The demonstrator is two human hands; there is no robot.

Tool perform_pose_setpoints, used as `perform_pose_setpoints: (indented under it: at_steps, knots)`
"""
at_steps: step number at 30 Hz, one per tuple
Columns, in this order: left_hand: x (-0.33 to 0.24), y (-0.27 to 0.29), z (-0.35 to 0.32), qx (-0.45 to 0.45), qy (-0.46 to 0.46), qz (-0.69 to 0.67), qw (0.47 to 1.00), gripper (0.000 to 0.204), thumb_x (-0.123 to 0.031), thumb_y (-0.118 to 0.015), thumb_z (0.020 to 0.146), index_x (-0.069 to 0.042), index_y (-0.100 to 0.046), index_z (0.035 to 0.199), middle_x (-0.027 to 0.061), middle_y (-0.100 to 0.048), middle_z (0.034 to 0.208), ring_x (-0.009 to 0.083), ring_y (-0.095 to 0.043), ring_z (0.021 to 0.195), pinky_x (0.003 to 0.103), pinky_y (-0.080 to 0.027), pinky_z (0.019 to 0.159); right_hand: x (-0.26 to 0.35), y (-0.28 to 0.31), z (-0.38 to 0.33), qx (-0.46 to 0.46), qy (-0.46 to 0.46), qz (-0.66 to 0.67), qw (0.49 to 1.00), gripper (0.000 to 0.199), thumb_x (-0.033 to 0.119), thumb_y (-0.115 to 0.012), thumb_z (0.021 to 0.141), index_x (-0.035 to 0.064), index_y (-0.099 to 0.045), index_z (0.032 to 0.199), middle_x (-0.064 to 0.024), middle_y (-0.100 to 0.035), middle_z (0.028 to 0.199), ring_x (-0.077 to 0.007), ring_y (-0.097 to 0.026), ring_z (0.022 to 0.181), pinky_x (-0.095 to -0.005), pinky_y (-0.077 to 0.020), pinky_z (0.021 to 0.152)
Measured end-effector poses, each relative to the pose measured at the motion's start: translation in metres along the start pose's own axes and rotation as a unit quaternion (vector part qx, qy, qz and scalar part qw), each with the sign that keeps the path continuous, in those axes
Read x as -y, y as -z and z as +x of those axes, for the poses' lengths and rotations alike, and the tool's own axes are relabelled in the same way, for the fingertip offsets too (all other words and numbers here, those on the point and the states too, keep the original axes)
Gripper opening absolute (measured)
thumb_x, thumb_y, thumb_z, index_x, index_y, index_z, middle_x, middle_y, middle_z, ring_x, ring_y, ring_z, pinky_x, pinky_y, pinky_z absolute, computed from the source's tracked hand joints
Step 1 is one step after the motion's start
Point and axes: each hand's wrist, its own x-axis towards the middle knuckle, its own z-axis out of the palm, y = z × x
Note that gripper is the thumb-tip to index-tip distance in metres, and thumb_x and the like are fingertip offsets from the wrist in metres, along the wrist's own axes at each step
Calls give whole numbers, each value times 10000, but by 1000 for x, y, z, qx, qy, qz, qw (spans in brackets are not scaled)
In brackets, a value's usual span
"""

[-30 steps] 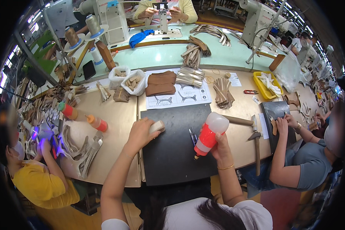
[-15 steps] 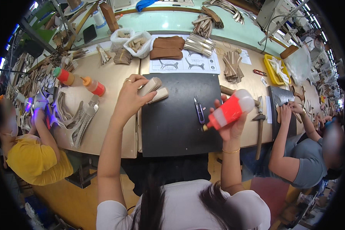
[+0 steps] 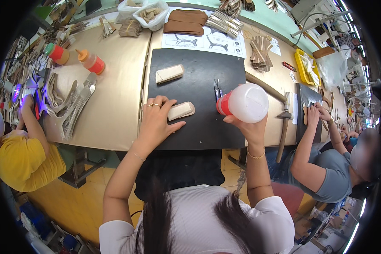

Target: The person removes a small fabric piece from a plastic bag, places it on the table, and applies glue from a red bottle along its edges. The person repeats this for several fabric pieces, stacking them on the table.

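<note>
My left hand (image 3: 157,121) is over the black mat (image 3: 199,137), thumb and fingers spread around the near end of a small stack of beige strips (image 3: 182,111) that lies on it. Farther up the mat rests a second beige stack (image 3: 169,73). In my right hand (image 3: 250,129) is a squeeze bottle (image 3: 246,103) with a red label and a translucent white body; its base faces up, and its tip is hidden. Thread snips (image 3: 217,89) with dark handles lie just beyond the bottle, partly covered by it.
Two hammers (image 3: 283,135) lie right of the mat. An orange-capped bottle (image 3: 91,62) and a green-capped bottle (image 3: 57,54) stand at left. Behind the mat are brown strips (image 3: 185,22) and a printed sheet (image 3: 178,41). Co-workers sit at left (image 3: 29,156) and right (image 3: 315,165).
The beige pieces in my left hand came down onto the mat as two separate stacks. My right hand has tipped the bottle so its base faces up. The whole view has shifted.
</note>
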Motion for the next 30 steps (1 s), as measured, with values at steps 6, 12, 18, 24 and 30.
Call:
perform_pose_setpoints:
  at_steps: [6, 12, 18, 24, 30]
  knots:
    - [4, -2, -5, 13, 11, -27, 999, 460, -252, -842, 706, -73, -688, 1101, 65, -557, 1023, 254, -508, 967, 378, -414, 885, -14, -15, -3, -104, -60, 241, 963, 910, 542, -875, 639, 14, -504, 1280, -57, -602, 1136, -182, -606, 1045, -346, -519, 906]
    - [2, 3, 0, 29, -33, -6, 999, 467, -277, -829, 723, -93, -702, 1133, 51, -550, 948, 232, -511, 913, 361, -399, 856, -22, -19, 6, -130, -105, 329, 929, 844, 626, -684, 821, 42, -427, 1375, -104, -573, 1261, -219, -567, 1168, -398, -505, 978]
    - [-2, 1, 5, 38, -44, 24, 998, 425, -271, -826, 722, -108, -706, 1096, 48, -551, 945, 233, -514, 908, 362, -384, 816, -22, -20, 12, -174, -170, 434, 868, 714, 613, -628, 876, 82, -470, 1326, -78, -601, 1186, -193, -591, 1095, -394, -509, 956]
    - [-6, -10, 2, 4, -35, 15, 999, 428, -251, -824, 714, -79, -693, 1084, 52, -555, 951, 243, -510, 899, 369, -372, 804, -19, -18, 23, -175, -163, 465, 852, 677, 590, -635, 884, 84, -483, 1307, -56, -599, 1159, -179, -599, 1066, -372, -528, 928]
    - [-11, -21, -4, -36, -26, 16, 999, 450, -266, -825, 717, -71, -689, 1099, 57, -557, 946, 234, -507, 892, 366, -362, 796, -15, -19, 38, -154, -160, 529, 819, 607, 540, -646, 905, 97, -490, 1291, -45, -604, 1117, -169, -609, 1014, -359, -545, 884]
